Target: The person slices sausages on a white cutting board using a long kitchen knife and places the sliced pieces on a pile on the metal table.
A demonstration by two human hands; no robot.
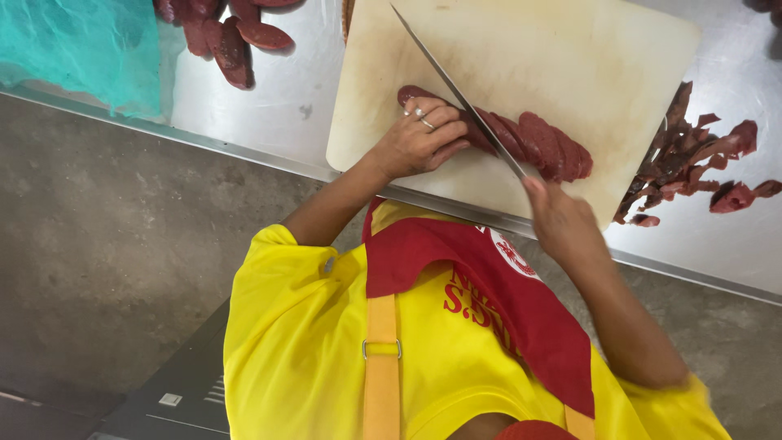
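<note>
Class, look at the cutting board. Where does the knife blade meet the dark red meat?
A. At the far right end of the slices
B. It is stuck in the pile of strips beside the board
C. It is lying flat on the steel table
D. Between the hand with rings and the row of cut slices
D: the knife runs down between the left hand pressing the meat and the slices already cut, gripped by the right hand, on the cutting board.
</note>
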